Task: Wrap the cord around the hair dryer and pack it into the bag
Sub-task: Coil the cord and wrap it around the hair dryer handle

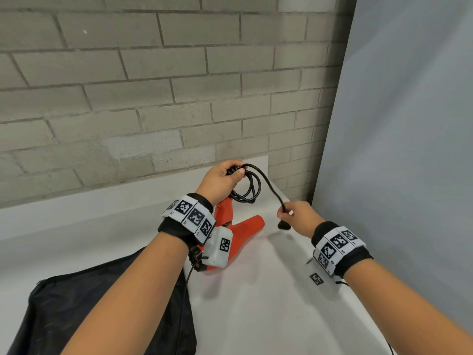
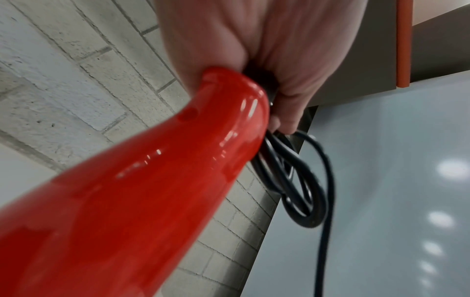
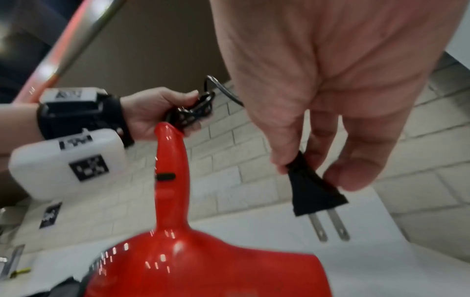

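Note:
A red hair dryer [image 1: 247, 226] stands handle up over the white counter [image 1: 256, 303], partly hidden by my left wrist. My left hand [image 1: 236, 172] grips several coiled loops of the black cord [image 1: 249, 192] at the handle's top end [image 2: 229, 96]; the loops [image 2: 302, 193] hang below my fingers. One strand arcs right to my right hand [image 1: 284, 213], which pinches the neck of the black plug [image 3: 314, 193], its two prongs pointing down. The black bag [image 1: 102, 303] lies flat at lower left, under my left forearm.
A grey brick wall [image 1: 153, 85] stands close behind the counter and a pale grey panel [image 1: 409, 149] closes off the right side. A small square marker tag [image 1: 316, 278] sits on the counter near my right wrist.

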`<control>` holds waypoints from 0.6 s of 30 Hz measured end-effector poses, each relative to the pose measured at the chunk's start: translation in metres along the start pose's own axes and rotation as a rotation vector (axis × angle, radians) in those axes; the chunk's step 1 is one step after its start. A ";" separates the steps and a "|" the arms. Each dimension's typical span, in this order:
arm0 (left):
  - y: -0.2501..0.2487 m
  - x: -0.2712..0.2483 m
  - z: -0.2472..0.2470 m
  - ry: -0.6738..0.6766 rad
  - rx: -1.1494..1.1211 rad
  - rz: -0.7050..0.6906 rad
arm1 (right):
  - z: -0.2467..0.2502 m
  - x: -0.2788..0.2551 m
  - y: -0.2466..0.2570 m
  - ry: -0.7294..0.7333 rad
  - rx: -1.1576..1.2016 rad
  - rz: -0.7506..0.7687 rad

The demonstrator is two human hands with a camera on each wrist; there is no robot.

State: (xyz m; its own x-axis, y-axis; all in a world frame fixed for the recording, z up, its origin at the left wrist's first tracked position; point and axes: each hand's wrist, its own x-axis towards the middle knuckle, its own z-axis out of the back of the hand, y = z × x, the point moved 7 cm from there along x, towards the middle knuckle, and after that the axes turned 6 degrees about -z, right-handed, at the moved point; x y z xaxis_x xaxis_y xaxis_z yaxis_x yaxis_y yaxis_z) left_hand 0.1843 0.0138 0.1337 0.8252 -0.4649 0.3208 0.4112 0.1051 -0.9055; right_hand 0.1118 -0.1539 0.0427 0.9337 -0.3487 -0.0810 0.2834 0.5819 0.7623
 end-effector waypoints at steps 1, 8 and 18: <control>-0.001 0.000 0.000 -0.004 0.014 -0.012 | 0.010 -0.003 0.010 -0.099 0.072 0.040; -0.001 0.004 0.003 0.000 0.103 -0.061 | 0.054 -0.043 0.076 -0.453 0.678 0.423; -0.002 0.004 0.006 0.018 0.099 -0.073 | 0.008 -0.026 0.096 -0.409 0.408 0.347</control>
State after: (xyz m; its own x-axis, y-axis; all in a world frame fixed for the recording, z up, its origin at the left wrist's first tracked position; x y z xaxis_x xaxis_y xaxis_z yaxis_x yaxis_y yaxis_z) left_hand 0.1894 0.0166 0.1385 0.7849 -0.4904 0.3788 0.5067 0.1560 -0.8479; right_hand 0.1133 -0.0948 0.1226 0.7752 -0.4885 0.4006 -0.1984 0.4137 0.8885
